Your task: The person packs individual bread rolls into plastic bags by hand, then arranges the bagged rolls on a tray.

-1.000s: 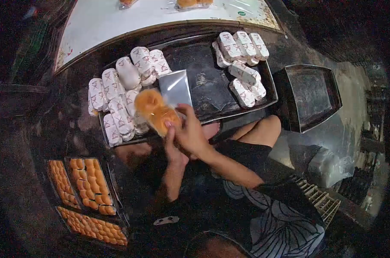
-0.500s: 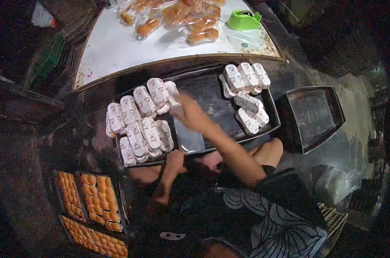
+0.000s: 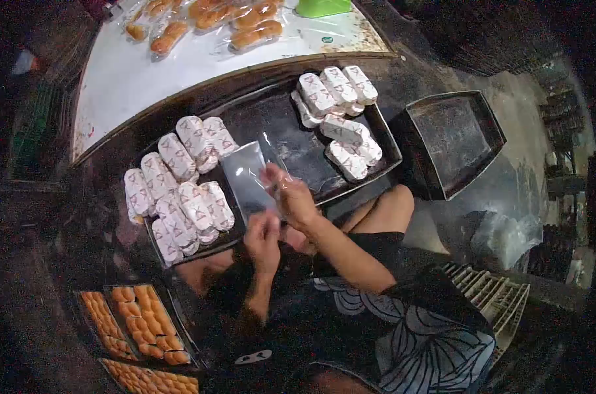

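Both my hands hold an empty clear plastic bag [image 3: 247, 176] over the middle of a dark baking tray [image 3: 291, 141]. My left hand [image 3: 263, 238] grips the bag's near edge from below. My right hand [image 3: 290, 195] pinches its right side. To the left of the bag lie several buns in white printed paper cups [image 3: 176, 184]. A second group of wrapped buns [image 3: 337, 111] lies at the tray's far right.
A white table [image 3: 134, 72] behind the tray carries bagged buns [image 3: 245, 20] and a green tape dispenser [image 3: 321, 6]. An empty dark tray [image 3: 452, 141] sits to the right. Trays of golden buns [image 3: 140, 315] stand at lower left. My knees are under the tray.
The bagged golden bun that my hands held a second ago is gone from them. My right hand reached forward over the tray, then came back, and both hands now hold an empty bag.
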### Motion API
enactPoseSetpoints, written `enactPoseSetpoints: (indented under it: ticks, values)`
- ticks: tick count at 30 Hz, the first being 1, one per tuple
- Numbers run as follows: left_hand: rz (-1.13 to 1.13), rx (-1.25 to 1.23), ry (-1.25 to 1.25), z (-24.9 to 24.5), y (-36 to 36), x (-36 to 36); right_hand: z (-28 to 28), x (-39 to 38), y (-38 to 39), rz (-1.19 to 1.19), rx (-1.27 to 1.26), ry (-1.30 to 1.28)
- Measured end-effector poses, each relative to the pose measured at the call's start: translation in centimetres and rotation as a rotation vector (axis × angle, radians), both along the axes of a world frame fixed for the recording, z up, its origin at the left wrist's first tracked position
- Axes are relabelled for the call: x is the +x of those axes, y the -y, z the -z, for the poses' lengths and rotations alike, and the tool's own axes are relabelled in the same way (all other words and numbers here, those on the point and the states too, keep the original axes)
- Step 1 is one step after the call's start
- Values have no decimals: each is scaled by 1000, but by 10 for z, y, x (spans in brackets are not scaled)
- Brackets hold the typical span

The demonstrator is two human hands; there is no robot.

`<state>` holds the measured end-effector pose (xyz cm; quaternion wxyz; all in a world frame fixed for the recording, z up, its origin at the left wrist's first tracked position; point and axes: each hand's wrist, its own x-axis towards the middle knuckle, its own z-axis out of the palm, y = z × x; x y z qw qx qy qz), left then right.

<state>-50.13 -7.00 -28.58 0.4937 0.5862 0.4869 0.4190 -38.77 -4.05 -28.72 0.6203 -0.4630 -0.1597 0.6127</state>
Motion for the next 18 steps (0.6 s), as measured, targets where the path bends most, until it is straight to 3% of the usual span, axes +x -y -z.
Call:
enactPoseSetpoints:
  ticks: [1,2,3,5,6,7,8,9,10,11,12,13,14,17,18]
  values:
    - [-165,-40,266,12,-4,8,8,2,2,-9,-6,1]
    - [-353,-320,570,24,-15,13,18,4,3,-121,2,104]
    - [-365,-316,574,27,-26,-1,28,9,4,-236,14,209]
    - [119,-809,902,32,-49,-35,48,22,7,-464,39,422]
    - [115,-804,903,31,-52,-35,53,27,10,-569,54,525]
    - [-84,-750,925,27,-56,-34,44,30,11,-672,72,624]
    - [-282,-690,941,22,-59,-34,33,55,0,-476,-2,1493]
    - [-475,-620,956,15,-62,-34,56,102,-17,-274,-58,2034]
    - [-436,-540,949,-1,-61,-33,55,136,-31,-241,-242,2141]
    - [-440,-534,953,-15,-61,-33,102,197,-42,-326,-230,2467]
    - [-434,-573,1004,-28,-61,-33,69,216,-49,-466,-195,2240]
    - [-428,-605,1055,-33,-62,-35,81,247,-59,-454,-138,2048]
    - [-295,-525,1204,-25,-59,-41,73,255,-69,-446,-310,1904]
    - [-376,-476,1186,-36,-61,-51,75,257,-74,-712,-444,2109]
    - [-389,-480,1195,-39,-62,-58,95,269,-66,-631,-160,2209]
